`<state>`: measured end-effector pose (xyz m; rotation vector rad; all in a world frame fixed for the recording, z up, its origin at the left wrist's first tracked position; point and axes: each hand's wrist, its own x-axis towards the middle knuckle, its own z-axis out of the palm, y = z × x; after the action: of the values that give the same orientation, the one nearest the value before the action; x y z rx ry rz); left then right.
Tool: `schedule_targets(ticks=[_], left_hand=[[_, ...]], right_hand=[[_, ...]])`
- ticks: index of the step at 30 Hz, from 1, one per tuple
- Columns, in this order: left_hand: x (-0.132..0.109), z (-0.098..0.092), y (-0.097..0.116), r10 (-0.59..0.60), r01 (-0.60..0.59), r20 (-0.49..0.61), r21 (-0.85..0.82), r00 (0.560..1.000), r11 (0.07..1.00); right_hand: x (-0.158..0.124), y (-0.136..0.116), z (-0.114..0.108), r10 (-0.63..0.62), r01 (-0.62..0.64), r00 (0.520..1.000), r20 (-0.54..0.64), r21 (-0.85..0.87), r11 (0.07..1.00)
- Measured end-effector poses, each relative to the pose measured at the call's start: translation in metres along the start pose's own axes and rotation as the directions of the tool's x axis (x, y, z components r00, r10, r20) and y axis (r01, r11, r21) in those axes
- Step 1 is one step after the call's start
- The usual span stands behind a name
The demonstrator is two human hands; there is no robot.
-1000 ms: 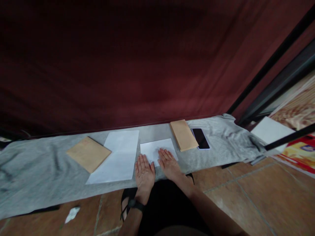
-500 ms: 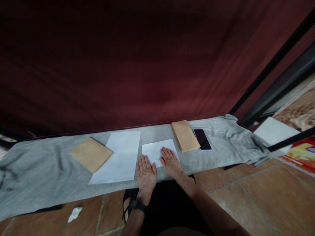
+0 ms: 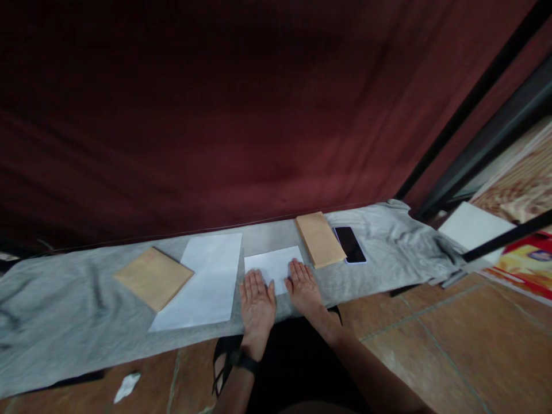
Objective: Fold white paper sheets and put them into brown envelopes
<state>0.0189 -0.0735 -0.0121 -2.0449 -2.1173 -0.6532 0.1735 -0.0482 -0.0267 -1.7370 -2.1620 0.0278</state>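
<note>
Surface: grey cloth [image 3: 77, 310] over floor tiles.
Hands: left hand [image 3: 257, 305], right hand [image 3: 305, 287] flat, fingers spread, pressing what looks like folded white paper [image 3: 269, 265].

No text, label or number legible anywhere in frame.

- Poster [image 3: 526, 261], right edge: red and yellow print, any lettering too blurred to read.
- Phone [image 3: 349, 244], right of centre: screen dark.
- Left envelope [image 3: 153, 278] and right envelope [image 3: 319, 238]: plain tan faces, no writing made out.
- Small sheet [image 3: 269, 263], centre, and large sheet [image 3: 202, 282] to its left: white faces only, too dim to tell fine print.
</note>
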Motion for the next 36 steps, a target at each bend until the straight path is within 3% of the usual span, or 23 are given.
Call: schedule_targets(ticks=[5,10,23,31,36], left_hand=[[0.019,0.005,0.027,0.183,-0.175,0.178,-0.062,0.967,0.983],[0.032,0.014,0.032,0.21,-0.202,0.28,-0.059,0.937,0.978],[0.032,0.014,-0.011,0.077,-0.088,0.175,0.055,0.982,0.995],[0.023,0.011,-0.015,0.001,-0.01,0.108,0.08,0.994,0.997],[0.021,0.011,-0.015,-0.006,0.001,0.096,0.055,0.995,0.998]], right_hand=[[0.0,0.0,-0.001,-0.004,0.004,1.0,0.029,0.0,1.0],[0.001,0.001,-0.001,0.001,-0.002,0.999,0.047,0.009,1.0],[0.001,-0.002,-0.003,0.02,-0.02,1.0,0.01,0.027,0.999],[0.002,-0.004,-0.008,0.036,-0.035,0.999,-0.018,0.031,0.999],[0.019,-0.015,-0.009,0.016,-0.018,0.999,0.03,0.08,0.997]])
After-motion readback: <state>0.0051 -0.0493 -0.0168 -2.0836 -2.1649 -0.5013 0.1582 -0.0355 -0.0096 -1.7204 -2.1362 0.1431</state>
